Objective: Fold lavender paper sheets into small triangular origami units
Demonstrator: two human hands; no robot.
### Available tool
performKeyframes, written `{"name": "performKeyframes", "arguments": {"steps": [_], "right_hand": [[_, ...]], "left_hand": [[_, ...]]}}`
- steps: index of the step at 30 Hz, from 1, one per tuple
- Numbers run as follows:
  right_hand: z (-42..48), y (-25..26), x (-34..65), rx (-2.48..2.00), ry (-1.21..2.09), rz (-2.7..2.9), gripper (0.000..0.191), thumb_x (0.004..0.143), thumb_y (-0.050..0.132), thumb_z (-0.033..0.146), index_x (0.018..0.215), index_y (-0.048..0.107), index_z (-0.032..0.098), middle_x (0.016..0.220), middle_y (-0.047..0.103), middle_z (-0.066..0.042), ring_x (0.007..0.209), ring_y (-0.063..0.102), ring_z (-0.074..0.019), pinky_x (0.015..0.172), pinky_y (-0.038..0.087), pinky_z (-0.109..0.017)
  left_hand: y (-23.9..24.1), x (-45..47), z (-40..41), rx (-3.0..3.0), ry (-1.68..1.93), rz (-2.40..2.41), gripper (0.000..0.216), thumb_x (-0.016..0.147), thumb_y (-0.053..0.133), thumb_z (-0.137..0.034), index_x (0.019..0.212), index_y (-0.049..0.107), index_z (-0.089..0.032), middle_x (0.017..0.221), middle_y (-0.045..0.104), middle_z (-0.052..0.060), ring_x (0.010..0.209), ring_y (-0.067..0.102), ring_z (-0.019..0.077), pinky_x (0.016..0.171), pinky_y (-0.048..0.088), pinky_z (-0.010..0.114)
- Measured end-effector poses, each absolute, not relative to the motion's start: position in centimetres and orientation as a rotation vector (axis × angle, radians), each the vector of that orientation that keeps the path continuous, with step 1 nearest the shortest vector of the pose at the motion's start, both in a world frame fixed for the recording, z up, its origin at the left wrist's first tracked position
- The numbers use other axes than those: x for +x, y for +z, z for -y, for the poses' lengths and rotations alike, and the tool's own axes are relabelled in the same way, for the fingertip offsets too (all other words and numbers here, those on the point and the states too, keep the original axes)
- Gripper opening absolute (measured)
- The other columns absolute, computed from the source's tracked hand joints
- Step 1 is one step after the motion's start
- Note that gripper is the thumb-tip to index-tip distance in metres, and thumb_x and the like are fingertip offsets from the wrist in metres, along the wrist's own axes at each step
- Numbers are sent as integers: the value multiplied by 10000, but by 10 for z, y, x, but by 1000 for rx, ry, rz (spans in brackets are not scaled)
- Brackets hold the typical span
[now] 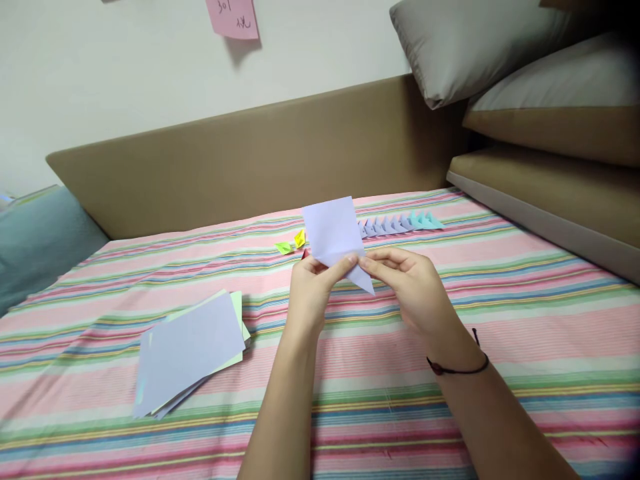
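A lavender sheet of paper [333,227] is held up above the striped cloth, with a pointed flap hanging at its lower right. My left hand [313,290] grips its lower edge, thumb pressed on the front and fingers behind. At the lower right corner, my right hand [415,287] pinches the same sheet between thumb and forefinger. Behind it runs a row of small folded lavender pieces [385,227], ending in teal folded pieces [425,221]. To the left of the sheet lie a yellow folded piece [299,239] and a green one [283,248]. A red tip shows by my left hand, mostly hidden.
A loose stack of lavender and pale green paper [195,353] lies at the left on the striped cloth [370,400]. A brown backboard [250,167] stands behind. Cushions [555,120] are piled at the right; a blue-grey cushion [45,240] sits far left. A pink note [233,17] hangs on the wall.
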State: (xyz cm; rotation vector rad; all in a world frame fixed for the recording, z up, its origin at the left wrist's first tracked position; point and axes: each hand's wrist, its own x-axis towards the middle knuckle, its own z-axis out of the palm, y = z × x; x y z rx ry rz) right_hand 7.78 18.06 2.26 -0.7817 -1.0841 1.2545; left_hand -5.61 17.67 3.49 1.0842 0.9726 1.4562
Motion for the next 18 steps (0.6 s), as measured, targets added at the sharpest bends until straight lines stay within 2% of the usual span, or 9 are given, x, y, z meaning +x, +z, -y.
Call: {"name": "performKeyframes", "arguments": {"steps": [3,6,10,15,18], "right_hand": [[-182,21,77,-786,1246,1005,125,661,768,275,711,707,177,723,695,-22,721,643,-156,695,515,-278],[-183,21,77,-795,1245,966,129,656,772,270,711,706,174,713,695,-25,706,642,-157,694,514,-287],[-183,21,77,-803,1236,974,143,649,781,269,717,708,168,732,699,-33,721,641,-162,698,515,-293],[-183,20,78,-816,1211,972,138,645,786,260,713,706,170,715,692,-24,711,630,-145,684,507,-272],[-183,20,78,-816,1205,976,132,652,782,261,715,709,171,726,697,-27,728,632,-144,691,506,-265]], "left_hand": [[36,-57,-177,1093,1446,-967,225,624,789,-259,808,722,-149,822,719,44,803,648,164,780,514,290],[37,-58,-177,1125,1478,-1056,172,610,796,-265,679,696,-144,653,669,5,664,614,115,692,499,242],[37,-59,-177,1197,1526,-1173,227,595,806,-284,548,647,-130,499,559,-29,536,532,75,599,467,209],[39,-60,-176,1114,1535,-1079,193,628,786,-295,572,675,-148,601,630,-15,618,589,86,704,525,229],[40,-61,-176,1096,1574,-1077,172,619,793,-292,580,696,-156,592,638,-10,607,600,90,682,538,225]]}}
